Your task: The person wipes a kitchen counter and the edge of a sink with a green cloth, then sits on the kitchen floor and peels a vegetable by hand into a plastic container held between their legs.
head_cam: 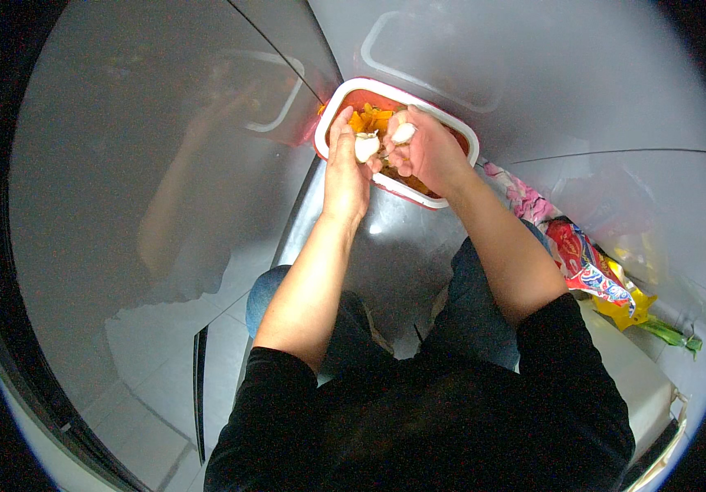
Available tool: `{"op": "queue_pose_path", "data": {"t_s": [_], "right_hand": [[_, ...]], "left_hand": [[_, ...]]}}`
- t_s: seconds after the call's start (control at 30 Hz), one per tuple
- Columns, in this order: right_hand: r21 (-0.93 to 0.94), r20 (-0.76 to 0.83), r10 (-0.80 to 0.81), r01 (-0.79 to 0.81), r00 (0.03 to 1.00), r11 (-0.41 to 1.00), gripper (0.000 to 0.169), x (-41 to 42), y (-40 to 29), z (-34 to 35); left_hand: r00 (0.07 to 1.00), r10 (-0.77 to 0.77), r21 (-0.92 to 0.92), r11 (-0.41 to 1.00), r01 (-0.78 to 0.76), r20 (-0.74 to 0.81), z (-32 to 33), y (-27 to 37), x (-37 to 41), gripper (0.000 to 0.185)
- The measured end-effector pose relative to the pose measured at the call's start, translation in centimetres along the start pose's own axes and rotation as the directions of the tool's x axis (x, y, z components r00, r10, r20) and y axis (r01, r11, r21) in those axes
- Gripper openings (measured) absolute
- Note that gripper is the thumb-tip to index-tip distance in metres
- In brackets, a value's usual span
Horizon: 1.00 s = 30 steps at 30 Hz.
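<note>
A red bin with a white rim (393, 90) stands in front of me, and both my hands are over its opening. My left hand (345, 169) holds a white piece of garlic (366, 147), probably part of a bulb, against its fingers. In my right hand (432, 147) lies a smaller white garlic clove (403, 133), its fingers curled around it. The hands are close together with their palms turned toward each other. Below them in the bin are orange peels or scraps (370, 117) and darker waste, partly hidden by the hands.
A glossy grey panel (144, 154) rises at the left, reflecting my arm and the bin. Behind and right is a pale grey panel (543, 80). Crumpled colourful plastic packaging (580, 252) and a green vegetable stalk (670, 332) lie at the right, by a whitish box-like object (623, 375).
</note>
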State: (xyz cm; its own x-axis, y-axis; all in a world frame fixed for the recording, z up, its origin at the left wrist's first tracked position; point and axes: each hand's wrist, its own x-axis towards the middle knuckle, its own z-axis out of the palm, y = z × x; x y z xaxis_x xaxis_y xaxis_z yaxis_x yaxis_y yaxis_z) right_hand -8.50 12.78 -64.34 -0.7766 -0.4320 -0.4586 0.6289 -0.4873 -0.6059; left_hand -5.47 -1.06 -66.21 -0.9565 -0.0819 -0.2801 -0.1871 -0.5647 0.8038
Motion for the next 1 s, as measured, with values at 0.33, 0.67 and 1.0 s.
{"op": "queue_pose_path", "data": {"t_s": [0.33,0.67,1.0], "right_hand": [[-0.897,0.32,-0.464,0.422,0.826,0.133,0.02,0.3,2.6,-0.4],[-0.905,0.196,-0.492,0.35,0.848,0.243,0.021,0.0,2.8,0.4],[-0.007,0.09,-0.161,0.162,0.983,0.987,0.028,1.0,1.1,-1.4]], "left_hand": [[0.999,-0.002,0.198,0.98,-0.005,0.036,0.7,0.3,-0.8,0.051],[0.998,-0.01,0.228,0.974,-0.003,0.057,-0.2,-0.3,-0.6,0.046],[0.991,-0.03,-0.371,0.926,0.077,0.13,-0.4,0.6,0.4,0.039]]}}
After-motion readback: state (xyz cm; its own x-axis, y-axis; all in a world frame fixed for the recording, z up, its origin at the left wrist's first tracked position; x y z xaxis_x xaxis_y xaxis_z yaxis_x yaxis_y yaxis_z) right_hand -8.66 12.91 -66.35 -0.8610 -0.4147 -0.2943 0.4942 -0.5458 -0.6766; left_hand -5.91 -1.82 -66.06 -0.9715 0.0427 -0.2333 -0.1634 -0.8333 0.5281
